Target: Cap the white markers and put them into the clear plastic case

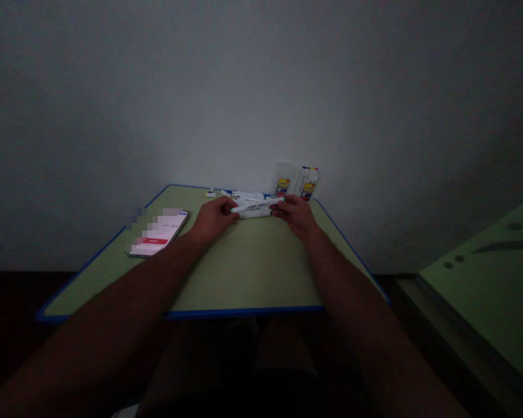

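My left hand (215,217) and my right hand (298,215) face each other near the far side of the table. Between them, white markers (261,204) lie crosswise, one slanting up to the right over another. Their left ends are at my left fingers and their right ends at my right fingers, both hands closed round them. Just behind, several more white markers (248,195) lie in a loose pile, partly hidden by the held ones. The dim light blurs the cap colours.
Against the wall at the back right stand a clear plastic case (284,177) and a second case (308,183) with markers in it. A lit phone (159,235) lies at the left. The light green table (248,273) has a blue edge. A pale panel (497,273) stands at the right.
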The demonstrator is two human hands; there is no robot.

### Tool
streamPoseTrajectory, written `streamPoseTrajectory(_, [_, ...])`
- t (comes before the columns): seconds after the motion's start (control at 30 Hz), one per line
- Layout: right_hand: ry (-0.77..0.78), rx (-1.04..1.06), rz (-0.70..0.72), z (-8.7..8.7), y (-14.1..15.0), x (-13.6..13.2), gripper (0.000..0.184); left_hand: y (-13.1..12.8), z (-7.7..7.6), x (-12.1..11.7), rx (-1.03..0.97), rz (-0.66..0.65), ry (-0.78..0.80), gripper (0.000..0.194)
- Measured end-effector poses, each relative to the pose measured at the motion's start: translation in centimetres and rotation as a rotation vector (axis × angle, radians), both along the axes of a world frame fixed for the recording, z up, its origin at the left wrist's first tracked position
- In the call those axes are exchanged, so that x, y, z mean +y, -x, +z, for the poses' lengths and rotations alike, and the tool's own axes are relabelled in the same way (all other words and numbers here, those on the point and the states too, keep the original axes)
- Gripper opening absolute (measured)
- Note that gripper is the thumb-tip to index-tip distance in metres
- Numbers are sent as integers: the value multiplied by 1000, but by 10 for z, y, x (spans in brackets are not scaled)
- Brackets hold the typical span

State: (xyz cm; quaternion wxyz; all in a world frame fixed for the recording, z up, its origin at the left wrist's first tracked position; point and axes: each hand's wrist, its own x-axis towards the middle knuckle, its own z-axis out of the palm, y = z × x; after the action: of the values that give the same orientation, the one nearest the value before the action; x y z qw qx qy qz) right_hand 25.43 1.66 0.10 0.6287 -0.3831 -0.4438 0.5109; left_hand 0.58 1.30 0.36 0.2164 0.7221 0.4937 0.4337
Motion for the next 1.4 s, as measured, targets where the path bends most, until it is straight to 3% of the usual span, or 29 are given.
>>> streamPoseTrajectory(0.53, [-5, 10, -9, 6, -1, -5, 20, -1, 4, -3, 22, -19, -2, 21])
streamPoseTrajectory(0.8, [-11, 57, -81, 15, -1, -7, 17, -1, 0, 0, 28, -47, -20, 24])
streamPoseTrajectory(1.07, [-33, 81, -342, 37, -24, 7, 14, 5, -5, 6, 198, -61, -63, 32])
streamPoseTrajectory(1.4, [-111, 76, -824, 83, -102, 37, 20, 7, -12, 13, 325, -126, -119, 38])
